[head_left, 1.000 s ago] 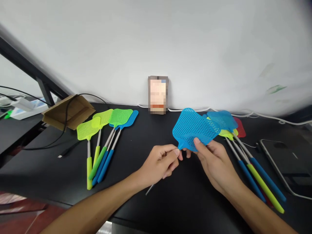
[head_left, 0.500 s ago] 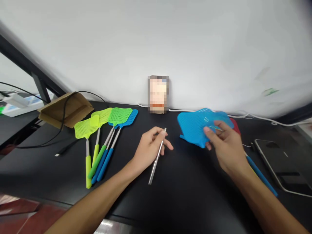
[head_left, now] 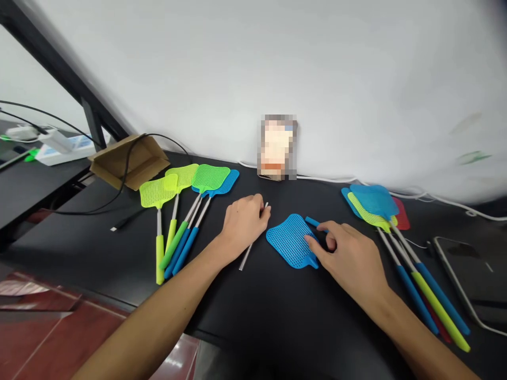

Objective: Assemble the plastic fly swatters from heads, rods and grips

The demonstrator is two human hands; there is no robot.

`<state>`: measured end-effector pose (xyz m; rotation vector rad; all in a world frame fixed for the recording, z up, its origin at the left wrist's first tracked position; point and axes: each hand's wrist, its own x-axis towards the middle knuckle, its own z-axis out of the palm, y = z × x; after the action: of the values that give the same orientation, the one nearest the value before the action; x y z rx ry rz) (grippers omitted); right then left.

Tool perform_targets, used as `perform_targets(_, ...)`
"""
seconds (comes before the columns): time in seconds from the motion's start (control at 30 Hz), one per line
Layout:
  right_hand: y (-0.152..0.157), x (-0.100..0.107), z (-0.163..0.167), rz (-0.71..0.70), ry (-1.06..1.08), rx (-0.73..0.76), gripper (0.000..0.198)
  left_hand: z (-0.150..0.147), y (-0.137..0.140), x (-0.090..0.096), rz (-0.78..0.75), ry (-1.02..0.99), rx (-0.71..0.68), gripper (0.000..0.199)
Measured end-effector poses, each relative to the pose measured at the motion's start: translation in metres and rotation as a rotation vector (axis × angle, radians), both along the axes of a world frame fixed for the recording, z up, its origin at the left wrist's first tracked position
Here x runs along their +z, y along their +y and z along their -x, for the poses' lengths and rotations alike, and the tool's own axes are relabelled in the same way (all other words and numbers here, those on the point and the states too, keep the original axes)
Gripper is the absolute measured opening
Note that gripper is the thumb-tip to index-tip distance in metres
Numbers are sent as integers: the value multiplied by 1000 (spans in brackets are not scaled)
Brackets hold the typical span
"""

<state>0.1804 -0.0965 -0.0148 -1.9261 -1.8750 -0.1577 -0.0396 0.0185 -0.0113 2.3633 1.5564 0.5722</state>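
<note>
In the head view, my left hand is closed around a thin metal rod, which slants below the fingers with its tip showing above. A blue fly swatter head, perforated and without a shaft, lies flat between my hands. Over its right edge reaches my right hand, thumb and index finger apart, the thumb at the head's edge. Beneath the index finger a blue handle pokes out; most of it is hidden by the hand.
Assembled yellow, green and blue swatters lie at left, and another pile in blue, yellow and red at right. Behind the left group are a cardboard box and a black cable. A phone rests far right; a pixelated package stands by the wall.
My right hand has set the blue swatter head down on the table and loosened from it. My left hand keeps the rod, its fingers now curled further over. The view has shifted left.
</note>
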Motion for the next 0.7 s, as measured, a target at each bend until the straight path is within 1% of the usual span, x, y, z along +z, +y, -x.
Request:
perform_targets(0.13, 6, 1, -11, -94, -40, 40, 27, 2, -1, 6, -5, 108, 14, 41)
perform_targets(0.2, 9, -2, -16, -96, -48, 55, 27, 4, 0, 10, 13, 165, 31, 51)
perform_targets(0.27, 12, -6, -18, -64, -55, 66, 28, 6, 0, 12, 45, 205, 23, 52)
perform_targets(0.37, 13, -10, -19, -21, -94, 85, 23, 9, 1, 12, 65, 204, -28, 42)
perform_targets(0.43, 14, -11, -20, -17, -131, 90, 20, 10, 2, 13, 65, 153, -61, 36)
perform_targets(0.6, 16, -12, -24, -21, -135, 91, 23, 9, 5, 16, 82, -10, -67, 35)
perform_targets(0.63, 16, -12, -26, -28, -114, 85, 23, 9, 7, 16, 99, -94, -65, 36)
perform_targets(0.7, 16, -13, -27, -44, -51, 62, 22, 8, 9, 16, 185, -375, -52, 37)
